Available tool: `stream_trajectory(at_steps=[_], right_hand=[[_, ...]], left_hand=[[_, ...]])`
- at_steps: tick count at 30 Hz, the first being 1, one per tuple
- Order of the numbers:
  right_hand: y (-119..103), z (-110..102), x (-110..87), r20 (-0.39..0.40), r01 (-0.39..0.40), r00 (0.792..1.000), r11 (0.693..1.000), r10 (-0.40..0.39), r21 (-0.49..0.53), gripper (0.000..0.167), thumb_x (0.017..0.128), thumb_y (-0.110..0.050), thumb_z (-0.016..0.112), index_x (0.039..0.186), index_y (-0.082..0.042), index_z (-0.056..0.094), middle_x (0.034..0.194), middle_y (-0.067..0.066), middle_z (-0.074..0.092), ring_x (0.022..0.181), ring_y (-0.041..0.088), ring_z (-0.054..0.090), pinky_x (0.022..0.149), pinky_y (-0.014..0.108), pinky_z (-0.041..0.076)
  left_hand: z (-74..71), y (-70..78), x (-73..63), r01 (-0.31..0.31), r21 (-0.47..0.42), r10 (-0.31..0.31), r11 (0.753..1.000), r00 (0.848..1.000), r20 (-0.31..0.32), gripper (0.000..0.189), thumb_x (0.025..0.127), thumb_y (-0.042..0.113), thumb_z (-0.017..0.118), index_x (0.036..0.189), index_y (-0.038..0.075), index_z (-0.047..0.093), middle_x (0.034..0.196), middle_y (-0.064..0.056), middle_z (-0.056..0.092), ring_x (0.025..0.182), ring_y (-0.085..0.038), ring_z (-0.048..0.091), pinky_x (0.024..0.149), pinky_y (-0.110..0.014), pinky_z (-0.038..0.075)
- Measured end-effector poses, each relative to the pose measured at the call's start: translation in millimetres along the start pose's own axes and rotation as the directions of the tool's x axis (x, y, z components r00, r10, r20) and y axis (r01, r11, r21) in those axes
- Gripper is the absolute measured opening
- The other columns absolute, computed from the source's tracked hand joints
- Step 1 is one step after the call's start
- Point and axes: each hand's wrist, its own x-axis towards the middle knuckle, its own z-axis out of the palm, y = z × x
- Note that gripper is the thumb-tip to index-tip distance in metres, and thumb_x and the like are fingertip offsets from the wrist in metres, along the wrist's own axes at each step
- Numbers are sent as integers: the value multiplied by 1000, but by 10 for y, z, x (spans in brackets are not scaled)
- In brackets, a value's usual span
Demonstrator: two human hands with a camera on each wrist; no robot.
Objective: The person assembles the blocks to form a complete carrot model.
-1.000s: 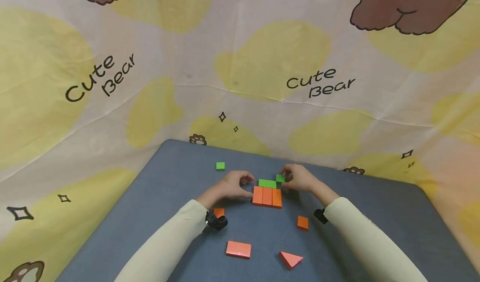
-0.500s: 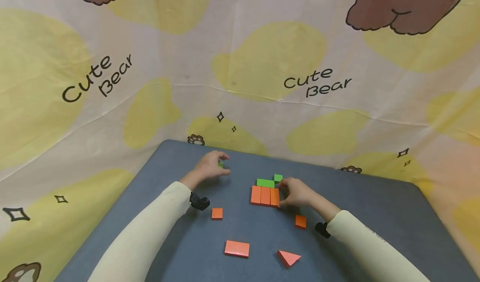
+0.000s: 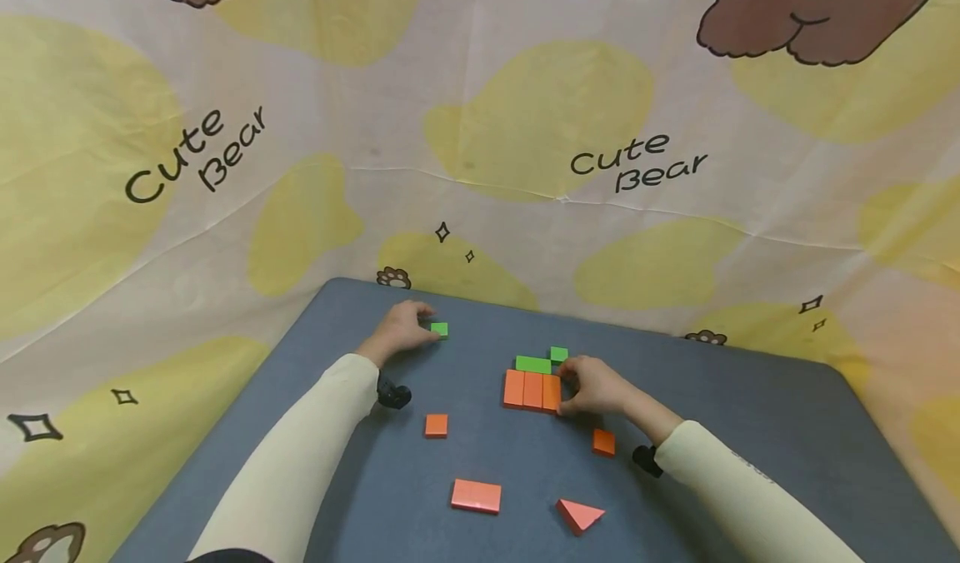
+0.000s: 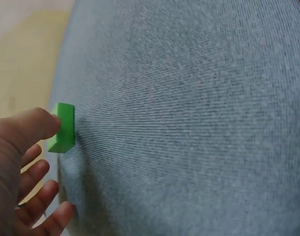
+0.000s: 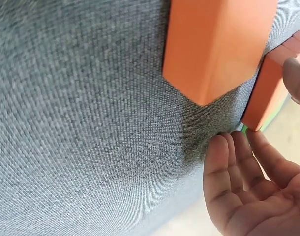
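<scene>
In the head view my left hand (image 3: 399,330) is at a small green block (image 3: 440,331) on the far left of the table. The left wrist view shows the thumb touching that green block (image 4: 64,129), the other fingers loosely bent and apart from it. My right hand (image 3: 598,384) rests at the right side of three orange blocks (image 3: 533,390) lying side by side. The right wrist view shows its thumb and index fingertip touching the end orange block (image 5: 268,91). Behind the row lie a long green block (image 3: 533,365) and a small green block (image 3: 558,355).
Two small orange blocks, left (image 3: 437,425) and right (image 3: 603,442), lie nearer on the blue-grey table (image 3: 405,496). A pink rectangular block (image 3: 476,496) and a pink triangular block (image 3: 579,515) lie in front. A patterned cloth (image 3: 480,130) hangs behind the table.
My left hand has moved from the orange row to the far-left green block. My right hand has left the small green block and come nearer, to the right side of the orange row.
</scene>
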Motion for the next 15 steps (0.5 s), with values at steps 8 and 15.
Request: stream_trajectory(at_steps=[8,15], right_hand=[[-20,-9,-7,7,7,1000,1000,-7,14,50,70,-22,85,110,1,64,101,11,65,84,19,60,74,37,53],[-32,-12,-14,5,5,1000,1000,-5,18,49,70,-22,85,108,0,64,99,10,65,83,19,60,74,36,52]], left_hand=[[50,-1,27,20,24,-20,1000,1000,2,38,83,24,73,118,11,67,123,-10,63,112,-27,57,97,-45,46],[95,38,22,34,-17,-34,999,999,-14,31,83,23,73,113,14,69,117,-8,66,105,-24,60,91,-43,48]])
